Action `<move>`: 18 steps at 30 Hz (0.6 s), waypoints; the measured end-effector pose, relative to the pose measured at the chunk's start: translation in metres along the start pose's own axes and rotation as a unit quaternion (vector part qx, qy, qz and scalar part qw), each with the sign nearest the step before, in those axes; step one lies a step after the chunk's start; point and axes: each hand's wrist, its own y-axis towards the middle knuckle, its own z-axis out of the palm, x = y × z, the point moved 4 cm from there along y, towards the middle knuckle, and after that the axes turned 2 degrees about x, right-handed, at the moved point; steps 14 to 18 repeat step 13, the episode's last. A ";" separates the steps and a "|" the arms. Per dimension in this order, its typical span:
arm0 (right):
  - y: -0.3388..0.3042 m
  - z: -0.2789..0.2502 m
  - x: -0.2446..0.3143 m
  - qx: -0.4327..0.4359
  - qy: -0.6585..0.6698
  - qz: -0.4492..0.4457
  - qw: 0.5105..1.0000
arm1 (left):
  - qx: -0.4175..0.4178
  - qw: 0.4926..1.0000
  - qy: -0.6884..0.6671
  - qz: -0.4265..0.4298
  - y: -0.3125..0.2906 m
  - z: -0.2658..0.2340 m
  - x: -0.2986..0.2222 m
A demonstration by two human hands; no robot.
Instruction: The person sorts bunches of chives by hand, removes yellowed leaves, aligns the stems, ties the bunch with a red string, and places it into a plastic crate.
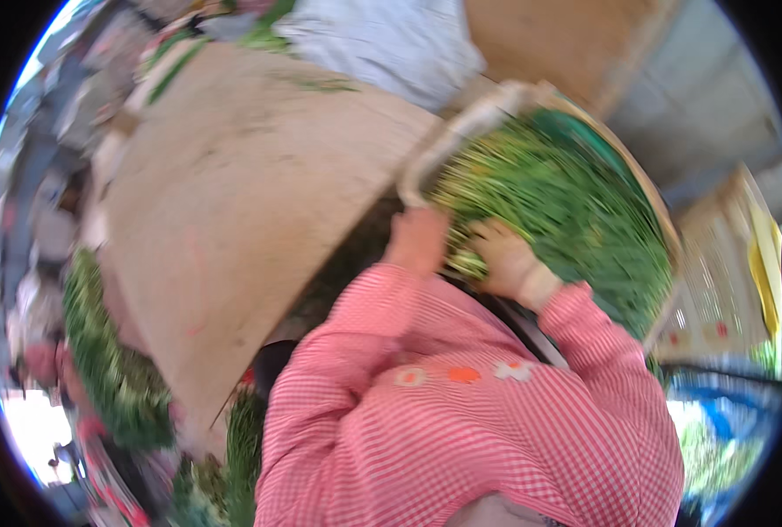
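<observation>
A white-rimmed tub [420,167] in front of me is heaped with long thin green stalks [575,202], their pale ends pointing toward me. My right hand [501,259], which looks gloved, curls its fingers round a small bunch of pale stalk ends [468,262] at the near side. Close by on the left, my left hand [420,239] is at the tub's near corner, beside the same ends. It is smeared by motion, and its fingertips are hidden. Both arms are in pink checked sleeves.
A wide tan board [233,184] lies to the left, with a few green scraps at its far end. White cloth [382,44] lies beyond it. Piled greens [114,351] line its left side. A pale carton [716,272] stands right of the tub.
</observation>
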 end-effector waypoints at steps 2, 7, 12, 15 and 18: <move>0.000 -0.005 0.007 -0.005 -0.015 0.002 1.000 | -0.067 0.997 0.013 0.033 0.002 -0.006 -0.008; -0.011 0.010 0.007 -0.008 -0.026 0.031 0.999 | -0.174 0.967 0.015 0.186 -0.015 0.002 -0.014; -0.030 0.021 0.012 0.139 -0.003 0.005 0.990 | -0.013 0.983 0.000 0.185 -0.009 0.022 -0.003; -0.026 0.020 0.012 0.137 -0.003 0.002 0.991 | -0.014 0.983 0.003 0.183 -0.007 0.021 0.000; -0.026 0.020 0.012 0.137 -0.003 0.002 0.991 | -0.014 0.983 0.003 0.183 -0.007 0.021 0.000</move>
